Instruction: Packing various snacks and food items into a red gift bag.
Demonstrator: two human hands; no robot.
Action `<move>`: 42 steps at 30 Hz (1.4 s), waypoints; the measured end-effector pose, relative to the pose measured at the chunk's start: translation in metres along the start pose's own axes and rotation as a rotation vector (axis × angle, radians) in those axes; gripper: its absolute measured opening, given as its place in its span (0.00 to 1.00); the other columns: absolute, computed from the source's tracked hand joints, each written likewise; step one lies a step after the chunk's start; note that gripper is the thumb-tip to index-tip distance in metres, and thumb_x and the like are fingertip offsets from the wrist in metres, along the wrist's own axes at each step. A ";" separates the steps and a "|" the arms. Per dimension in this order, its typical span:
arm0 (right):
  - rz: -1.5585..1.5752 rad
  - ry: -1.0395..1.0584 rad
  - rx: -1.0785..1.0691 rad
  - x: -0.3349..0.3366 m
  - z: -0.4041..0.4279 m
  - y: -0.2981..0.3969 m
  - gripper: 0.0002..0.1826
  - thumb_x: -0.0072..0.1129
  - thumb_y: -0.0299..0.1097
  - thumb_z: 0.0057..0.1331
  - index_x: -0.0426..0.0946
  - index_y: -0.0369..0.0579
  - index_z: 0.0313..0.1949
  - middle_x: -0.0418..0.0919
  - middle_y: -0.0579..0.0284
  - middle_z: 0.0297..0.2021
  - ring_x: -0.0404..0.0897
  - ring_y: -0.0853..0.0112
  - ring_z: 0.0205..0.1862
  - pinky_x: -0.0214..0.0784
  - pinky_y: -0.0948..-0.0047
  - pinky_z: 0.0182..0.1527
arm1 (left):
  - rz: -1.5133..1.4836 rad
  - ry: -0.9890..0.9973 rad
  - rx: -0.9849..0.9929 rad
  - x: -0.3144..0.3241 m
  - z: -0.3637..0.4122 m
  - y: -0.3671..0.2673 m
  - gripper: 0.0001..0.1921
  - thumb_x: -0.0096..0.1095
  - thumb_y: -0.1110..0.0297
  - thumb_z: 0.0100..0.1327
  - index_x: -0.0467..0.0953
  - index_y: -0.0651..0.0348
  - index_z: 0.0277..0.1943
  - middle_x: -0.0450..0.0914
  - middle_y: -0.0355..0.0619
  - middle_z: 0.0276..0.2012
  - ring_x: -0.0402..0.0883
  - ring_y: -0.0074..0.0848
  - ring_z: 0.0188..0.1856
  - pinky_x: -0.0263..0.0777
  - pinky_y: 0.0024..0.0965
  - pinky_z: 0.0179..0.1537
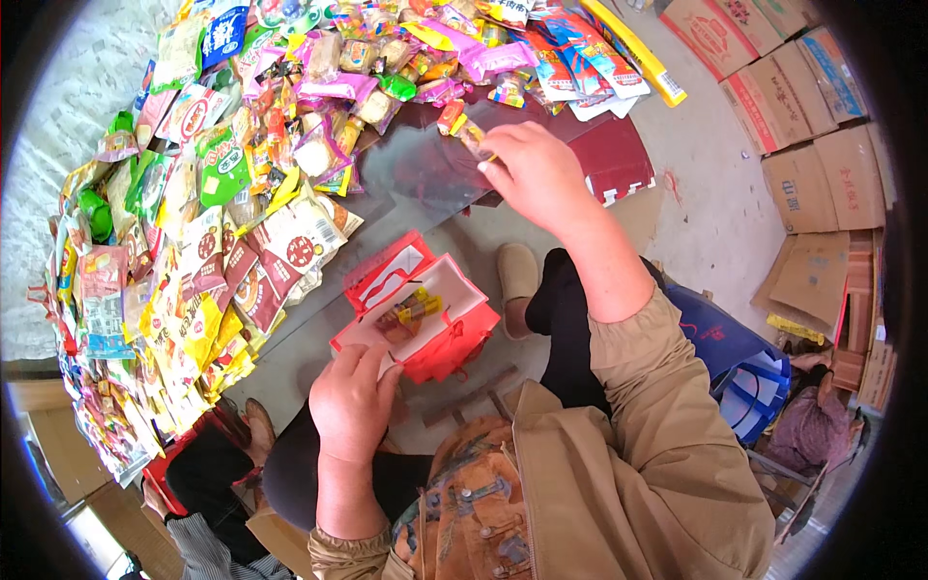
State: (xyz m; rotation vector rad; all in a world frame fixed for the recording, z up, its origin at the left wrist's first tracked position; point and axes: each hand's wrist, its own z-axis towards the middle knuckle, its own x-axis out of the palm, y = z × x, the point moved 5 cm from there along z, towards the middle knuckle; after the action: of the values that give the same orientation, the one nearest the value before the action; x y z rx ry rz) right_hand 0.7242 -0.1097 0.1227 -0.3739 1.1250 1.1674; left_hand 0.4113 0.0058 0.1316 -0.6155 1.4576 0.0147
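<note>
My left hand (353, 399) pinches the near left rim of a red paper gift bag (453, 337) with a white lining. The bag's mouth faces up, and a few yellow and brown wrapped snacks (409, 312) lie inside. Over the table's near edge, my right hand (533, 177) grips a small wrapped snack (471, 138) between thumb and fingers. A red-wrapped sweet (451, 116) is right beside that snack; whether it is also held cannot be told. A large heap of packaged sweets and snacks (319, 145) spreads over the table ahead and to the left.
Another red bag (395, 264) stands against the far side of the first. Blue-and-red pouches (580, 54) lie at the far right of the table. Cardboard boxes (790, 94) line the right side, near a blue bag (732, 355). At lower left sits another person (210, 478).
</note>
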 end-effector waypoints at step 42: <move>0.711 0.392 -0.200 0.028 0.009 0.065 0.09 0.58 0.32 0.73 0.85 0.48 0.47 0.83 0.56 0.43 0.81 0.56 0.51 0.75 0.57 0.54 | -0.058 0.080 -0.199 0.015 -0.008 0.030 0.37 0.77 0.60 0.61 0.72 0.57 0.72 0.74 0.56 0.66 0.80 0.51 0.62 0.78 0.46 0.59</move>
State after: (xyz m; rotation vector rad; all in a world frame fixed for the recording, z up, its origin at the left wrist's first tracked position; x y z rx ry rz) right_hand 0.6715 -0.0617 0.1223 -0.3762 1.5516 1.8965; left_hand 0.3949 0.0224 0.1061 -0.8284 1.5264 0.0919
